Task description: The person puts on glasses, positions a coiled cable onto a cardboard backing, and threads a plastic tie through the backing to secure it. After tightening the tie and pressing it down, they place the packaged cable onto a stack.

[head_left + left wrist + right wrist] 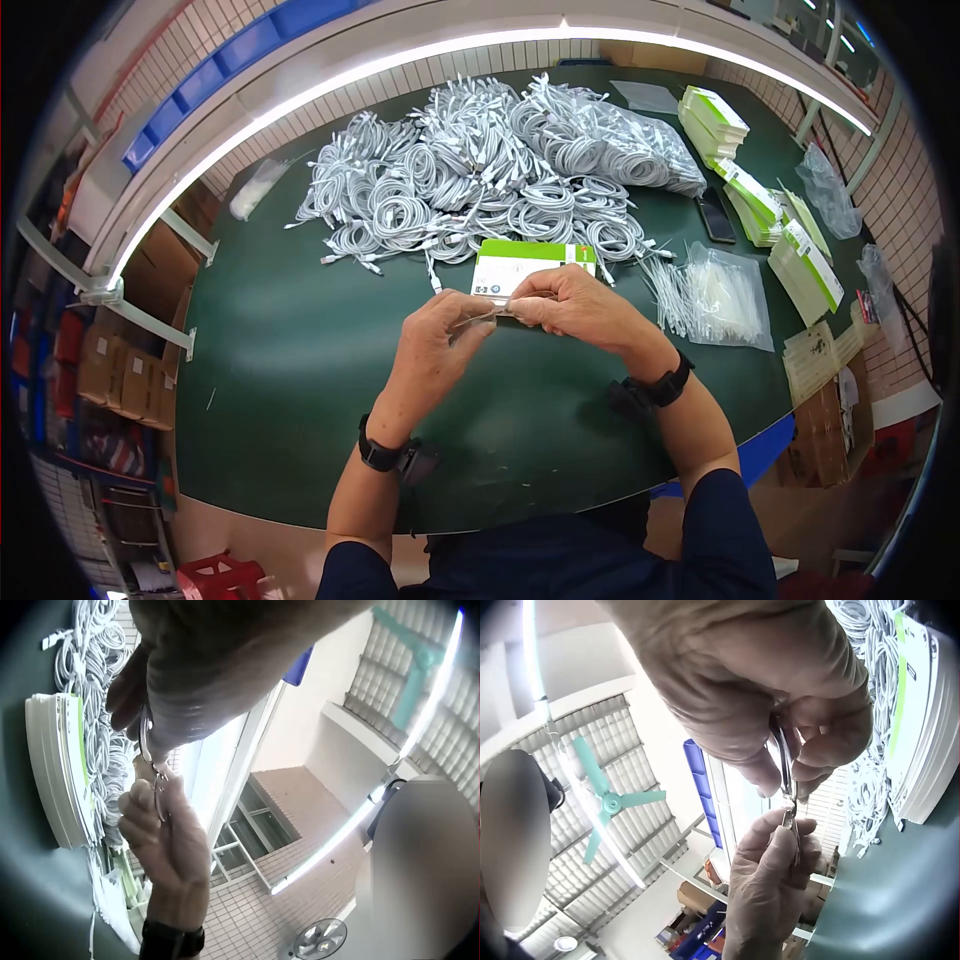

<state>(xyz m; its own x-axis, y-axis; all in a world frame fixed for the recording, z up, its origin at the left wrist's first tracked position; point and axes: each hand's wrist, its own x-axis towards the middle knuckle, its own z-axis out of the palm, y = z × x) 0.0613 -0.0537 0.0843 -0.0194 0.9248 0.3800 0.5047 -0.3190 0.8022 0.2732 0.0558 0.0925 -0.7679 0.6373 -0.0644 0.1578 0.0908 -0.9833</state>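
My left hand (435,335) and right hand (575,312) meet in front of me over the table, holding a pair of thin-framed eyeglasses (784,757) between them. Fingers and thumb of each hand pinch one side of the frame. The bridge with its small nose pads shows in the gap between the hands in the left wrist view. Much of the lenses and the temples is hidden by the fingers. Just beyond the hands lies a stack of white and green packets (530,262).
Coiled grey-white cables (430,180) are heaped at the back of the green table (280,400). A bag of white cable ties (725,300) lies to the right, near a black phone (716,216). More white and green packets (712,125) stand along the right side.
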